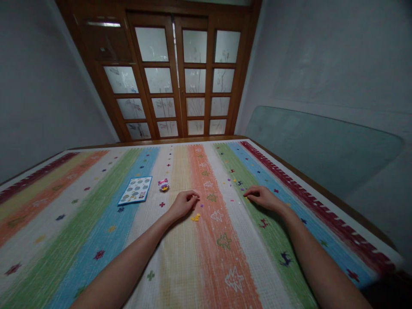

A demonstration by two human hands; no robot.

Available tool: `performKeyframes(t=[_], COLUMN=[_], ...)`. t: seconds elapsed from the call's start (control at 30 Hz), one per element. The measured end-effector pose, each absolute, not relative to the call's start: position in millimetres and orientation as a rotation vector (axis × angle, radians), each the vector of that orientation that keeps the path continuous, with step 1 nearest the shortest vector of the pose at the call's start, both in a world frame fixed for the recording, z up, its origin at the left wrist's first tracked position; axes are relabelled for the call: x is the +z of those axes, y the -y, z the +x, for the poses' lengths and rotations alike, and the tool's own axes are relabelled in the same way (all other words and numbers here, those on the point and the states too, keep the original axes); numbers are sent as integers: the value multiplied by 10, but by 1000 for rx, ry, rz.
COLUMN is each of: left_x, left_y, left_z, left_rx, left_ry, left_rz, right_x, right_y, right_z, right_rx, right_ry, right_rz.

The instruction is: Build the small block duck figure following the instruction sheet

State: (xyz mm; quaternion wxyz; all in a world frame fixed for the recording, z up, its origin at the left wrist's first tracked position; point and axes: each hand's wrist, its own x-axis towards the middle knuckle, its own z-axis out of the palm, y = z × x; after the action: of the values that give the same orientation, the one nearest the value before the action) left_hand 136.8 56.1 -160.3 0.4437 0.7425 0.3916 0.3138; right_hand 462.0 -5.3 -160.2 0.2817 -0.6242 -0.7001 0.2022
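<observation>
Your left hand curls loosely near the yellow pieces; your right hand, fingertips nearly together, reaches scattered pieces (I cannot tell whether either holds anything).

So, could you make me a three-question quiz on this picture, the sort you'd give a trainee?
1. True or false: in the picture, the card lies to the left of the toy.

2. Pick one: the pieces clustered just beside the left hand are mostly
A) green
B) yellow
C) black

3. Fill in: the right hand has its fingertips over a ____ stripe of the cloth.

Key:
1. True.
2. B.
3. Green.
</observation>
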Motion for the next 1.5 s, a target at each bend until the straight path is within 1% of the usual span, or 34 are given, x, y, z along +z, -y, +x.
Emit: performKeyframes(t=[0.4,0.83,1.17,1.33,1.5], left_x=[-1616,-1629,-1614,-1628,-1634], left_y=[-569,-577,-570,-581,-576], left_z=[1366,1370,1378,1373,1367], left_rx=[772,767,753,758,761], left_ry=[-972,-983,-986,-982,-985], left_rz=[1838,1850,1856,1864,1861], right_x=[-1692,-1640,-1624,-1620,-1593], right_y=[-17,-6,3,-18,0], right_z=[4734,4600,4109,4157,4478], right_rx=[419,325,428,371,250], right_ry=[1729,1767,2036,1978,1804], right_rz=[-1787,-1724,-1512,-1573,-1750])
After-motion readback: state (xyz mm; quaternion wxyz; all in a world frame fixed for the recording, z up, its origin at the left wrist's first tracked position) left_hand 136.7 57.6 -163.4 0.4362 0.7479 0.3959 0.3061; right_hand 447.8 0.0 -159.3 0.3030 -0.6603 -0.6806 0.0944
